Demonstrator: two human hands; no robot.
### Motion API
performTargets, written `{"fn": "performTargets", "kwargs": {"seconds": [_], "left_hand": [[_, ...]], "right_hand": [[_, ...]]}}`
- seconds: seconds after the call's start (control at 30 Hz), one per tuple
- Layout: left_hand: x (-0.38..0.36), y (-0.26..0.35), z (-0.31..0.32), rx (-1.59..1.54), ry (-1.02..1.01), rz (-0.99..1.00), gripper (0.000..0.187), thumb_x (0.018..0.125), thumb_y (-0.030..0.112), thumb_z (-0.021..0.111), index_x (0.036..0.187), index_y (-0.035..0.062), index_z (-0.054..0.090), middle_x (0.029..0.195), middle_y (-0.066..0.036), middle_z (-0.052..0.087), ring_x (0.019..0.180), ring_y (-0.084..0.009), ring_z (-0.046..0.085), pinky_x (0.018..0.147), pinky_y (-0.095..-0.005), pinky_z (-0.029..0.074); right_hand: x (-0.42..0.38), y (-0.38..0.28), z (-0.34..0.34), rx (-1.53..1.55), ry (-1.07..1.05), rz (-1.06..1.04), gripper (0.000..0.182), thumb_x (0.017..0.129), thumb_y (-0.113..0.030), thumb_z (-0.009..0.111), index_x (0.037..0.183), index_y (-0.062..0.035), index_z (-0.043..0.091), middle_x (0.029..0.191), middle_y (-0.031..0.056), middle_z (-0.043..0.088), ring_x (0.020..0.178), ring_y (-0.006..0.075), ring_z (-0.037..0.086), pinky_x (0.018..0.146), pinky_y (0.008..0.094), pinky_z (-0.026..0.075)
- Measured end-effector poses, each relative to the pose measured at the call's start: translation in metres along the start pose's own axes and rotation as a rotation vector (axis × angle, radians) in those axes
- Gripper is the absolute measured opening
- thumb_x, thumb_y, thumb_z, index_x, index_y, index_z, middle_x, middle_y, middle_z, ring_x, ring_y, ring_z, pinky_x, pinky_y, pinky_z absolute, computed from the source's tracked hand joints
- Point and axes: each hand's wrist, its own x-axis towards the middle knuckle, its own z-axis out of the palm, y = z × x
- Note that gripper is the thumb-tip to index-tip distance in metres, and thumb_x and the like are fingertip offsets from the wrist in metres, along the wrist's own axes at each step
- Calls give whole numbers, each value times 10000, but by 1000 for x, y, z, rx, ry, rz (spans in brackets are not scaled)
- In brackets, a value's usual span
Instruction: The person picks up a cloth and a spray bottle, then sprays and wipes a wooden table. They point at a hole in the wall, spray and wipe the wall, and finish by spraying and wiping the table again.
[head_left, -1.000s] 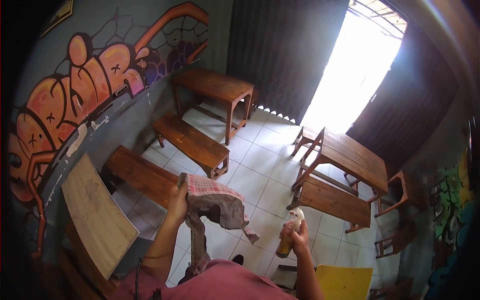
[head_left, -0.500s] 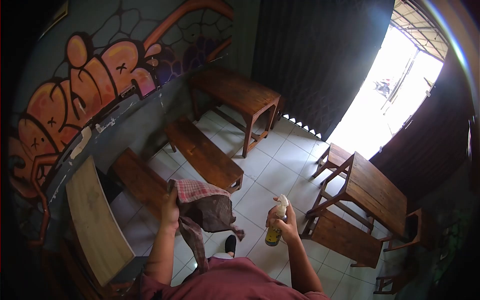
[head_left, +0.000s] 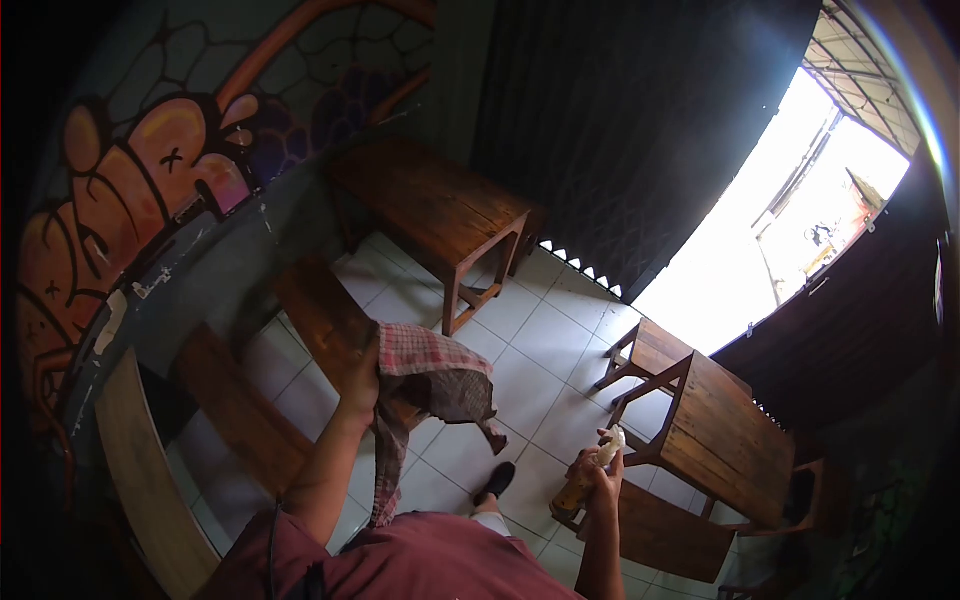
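My left hand (head_left: 362, 382) has its fingers clamped on the cloth (head_left: 455, 390), which hangs beneath and beside them, left of my shoe (head_left: 499, 480). Right of that shoe, my right hand (head_left: 598, 477) wraps its fingers around the spray bottle (head_left: 571, 497); their exact placement is too blurred to tell.

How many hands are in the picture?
2: the left hand out front, gripping the checked cloth, and the right hand across from it, holding the spray bottle. Neither is fully hidden.
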Motion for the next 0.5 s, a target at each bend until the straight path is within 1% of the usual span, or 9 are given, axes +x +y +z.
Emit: {"fn": "performTargets", "kwargs": {"seconds": [0.03,0.07,0.13,0.17,0.2,0.27,0.37,0.47,0.5], "left_hand": [[12,-12,7,-11,-17,46,377,966,361,541,1101,26,652,1010,-57,682,874,-136,646,808,-288,516],[21,-19,16,-12,-9,33,377,966,361,541,1101,26,652,1010,-57,682,874,-136,646,808,-288,516],[39,-26,34,-13,46,-59,377,973,355,531,1103,23,653,1002,-61,684,877,-151,648,827,-298,512],[47,-34,31,0,51,-54,374,975,335,526,1136,13,629,1077,-67,661,965,-162,626,887,-307,483],[51,-38,32,0,59,-50,374,975,335,526,1136,13,629,1077,-67,661,965,-162,626,887,-307,483],[69,-43,42,125,131,92,372,970,303,530,1191,10,595,1160,-65,614,1063,-165,579,950,-311,441],[94,-54,44,56,230,66,377,969,273,522,1242,16,564,1197,-63,579,1101,-161,538,974,-307,410],[119,-57,53,164,335,206,362,973,268,510,1238,30,577,1180,-60,578,1063,-165,541,951,-305,416],[130,-57,56,200,365,252,361,971,272,513,1232,32,583,1145,-57,602,1011,-162,553,939,-301,415]], "right_hand": [[17,-2,-13,-22,10,15,659,746,-108,629,1351,-50,376,833,68,558,664,187,597,601,349,536],[33,-4,-25,-29,14,29,659,746,-108,629,1351,-50,376,833,68,558,664,187,597,601,349,536],[77,-17,-38,53,41,7,649,757,-104,628,1354,-46,378,835,73,559,673,187,600,603,350,541],[86,-23,-39,15,11,-20,637,769,-108,629,1352,-38,382,839,74,559,680,187,600,611,350,547],[96,-35,-37,16,3,-16,637,769,-108,629,1352,-38,382,839,74,559,680,187,600,611,350,547],[138,-56,-38,-7,-39,-35,609,780,-102,618,1340,-31,388,846,76,559,687,190,601,623,354,552],[206,-63,-42,-49,-174,-34,697,839,-156,636,1438,-24,306,838,76,559,697,187,591,651,340,528],[270,-62,-18,-77,-320,-29,716,862,-176,624,1466,-21,271,824,74,559,688,183,583,646,327,513],[290,-58,-11,-116,-382,-34,714,871,-179,612,1472,-19,261,817,73,559,683,182,579,642,322,507]]}}
